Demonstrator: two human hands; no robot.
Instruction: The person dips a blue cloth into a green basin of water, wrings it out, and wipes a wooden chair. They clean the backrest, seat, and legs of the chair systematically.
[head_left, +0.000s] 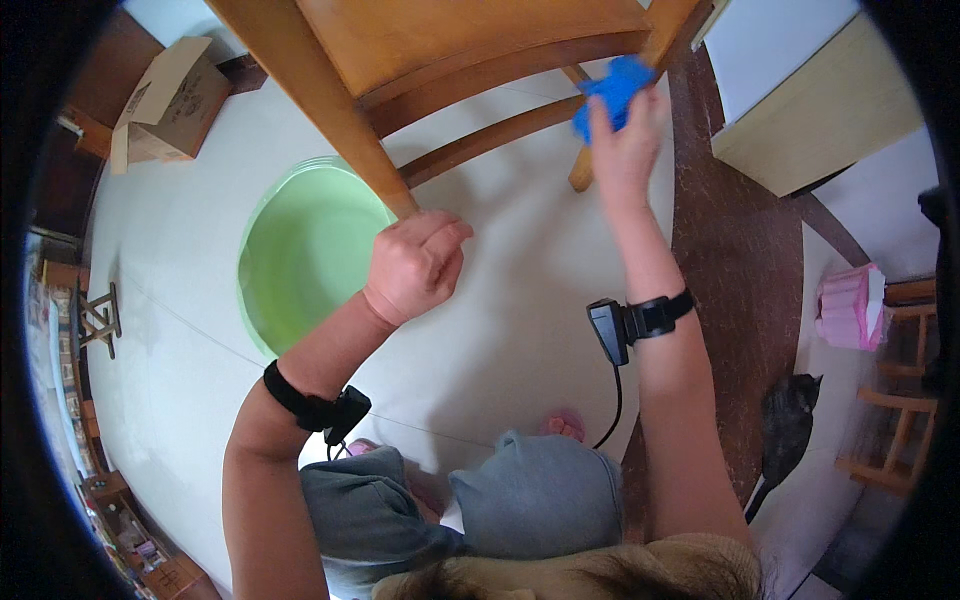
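Note:
A wooden chair (480, 45) is at the top of the view, with its legs pointing towards me. My left hand (418, 262) is closed around the end of the chair's left leg. In my right hand (626, 142) is a bright blue cloth (619, 94), bunched up and pressed against the chair's right-hand leg near a curved rail; that hand is slightly blurred. A light green plastic basin (311, 255) stands on the floor, to the left of my left hand and partly behind the chair leg.
An opened cardboard box (176, 112) lies at the upper left. A dark cat (787, 427) is on the floor at the right, below a pink bin (847, 307) and beside wooden furniture (900, 435). A pale cabinet (817, 105) stands at the upper right, a small folding stool (99, 320) far left.

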